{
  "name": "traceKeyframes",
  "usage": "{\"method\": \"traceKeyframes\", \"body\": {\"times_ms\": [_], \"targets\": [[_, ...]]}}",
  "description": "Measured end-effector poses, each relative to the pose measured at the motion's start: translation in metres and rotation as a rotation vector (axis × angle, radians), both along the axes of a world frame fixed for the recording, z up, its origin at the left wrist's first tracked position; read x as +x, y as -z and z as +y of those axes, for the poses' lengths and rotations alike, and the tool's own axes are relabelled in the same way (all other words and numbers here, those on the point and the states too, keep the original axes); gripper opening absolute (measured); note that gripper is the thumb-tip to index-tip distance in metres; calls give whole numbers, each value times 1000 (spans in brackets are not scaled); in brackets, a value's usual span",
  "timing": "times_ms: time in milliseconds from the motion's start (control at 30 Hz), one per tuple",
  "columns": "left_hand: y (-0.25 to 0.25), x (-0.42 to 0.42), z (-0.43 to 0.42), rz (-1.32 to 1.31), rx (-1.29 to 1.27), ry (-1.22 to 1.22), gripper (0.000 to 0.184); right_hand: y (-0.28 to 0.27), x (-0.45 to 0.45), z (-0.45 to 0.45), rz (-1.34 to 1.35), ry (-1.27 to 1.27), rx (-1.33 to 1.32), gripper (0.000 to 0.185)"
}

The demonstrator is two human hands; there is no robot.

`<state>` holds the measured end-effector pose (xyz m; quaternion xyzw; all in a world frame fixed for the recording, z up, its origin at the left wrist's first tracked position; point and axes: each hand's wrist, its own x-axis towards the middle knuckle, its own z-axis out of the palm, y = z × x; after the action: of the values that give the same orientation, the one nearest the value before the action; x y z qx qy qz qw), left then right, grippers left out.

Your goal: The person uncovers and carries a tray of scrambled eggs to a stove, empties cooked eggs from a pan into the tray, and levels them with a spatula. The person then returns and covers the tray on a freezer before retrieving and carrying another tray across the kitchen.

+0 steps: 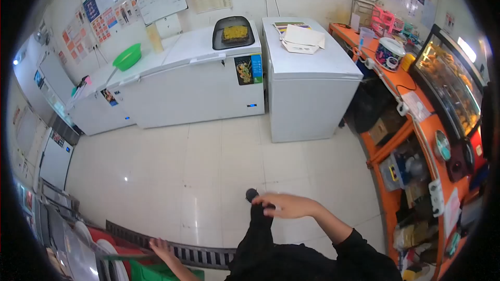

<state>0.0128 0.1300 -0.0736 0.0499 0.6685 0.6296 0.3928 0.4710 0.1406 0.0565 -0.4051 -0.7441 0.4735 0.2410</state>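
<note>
My right hand (285, 206) hangs in front of my leg over the tiled floor, fingers stretched out and slightly apart, holding nothing. Low on the left, my left hand (164, 250) has its fingers spread, with nothing seen in it. It is nearest to a green crate (148, 272) and the slotted floor drain (200, 256). White plates (83, 230) stand on edge in a rack to its left. Both hands are well away from the chest freezers (203, 91) by the far wall.
A black tray (219, 37) with a yellow-topped cake and a green basin (127, 57) rest on the freezers. Flat white cardboard (303, 36) lies on a separate white freezer (312, 104). Along the right runs an orange counter (383, 67) with a lit food display (450, 80).
</note>
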Motion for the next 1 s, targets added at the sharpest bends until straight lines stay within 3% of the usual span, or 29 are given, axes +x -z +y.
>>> {"method": "traceKeyframes", "body": {"times_ms": [33,100,200,300,367,467,500,600,700,833,900,933,1000], "targets": [[73,-45,47,-65,109,32,61,14,0,38,-56,-99,-34,36],[1,47,122,-1,-59,238,63,43,9,109,-204,-299,-132,38],[-10,107,287,23,107,401,60,31,28,208,-404,-145,-187,38],[-58,184,449,59,130,722,57,31,73,296,-277,47,-98,43],[-86,233,553,93,166,913,56,23,104,364,-157,210,-13,36],[-102,300,683,204,246,1114,54,32,150,466,44,536,-154,30],[-101,319,721,231,254,1180,54,47,172,505,107,694,-69,28],[-72,356,847,149,209,1265,56,47,228,645,373,1105,204,21],[-40,391,969,138,298,1127,55,36,276,783,449,1212,242,18],[-9,429,1117,230,197,1128,53,134,354,985,430,1227,333,18],[-9,454,1169,265,152,1147,51,145,355,1049,239,1378,444,21],[-5,463,1194,333,161,1156,50,147,357,1069,103,1393,348,25],[29,478,1230,444,173,1172,49,144,362,1097,105,1391,447,29]]}}
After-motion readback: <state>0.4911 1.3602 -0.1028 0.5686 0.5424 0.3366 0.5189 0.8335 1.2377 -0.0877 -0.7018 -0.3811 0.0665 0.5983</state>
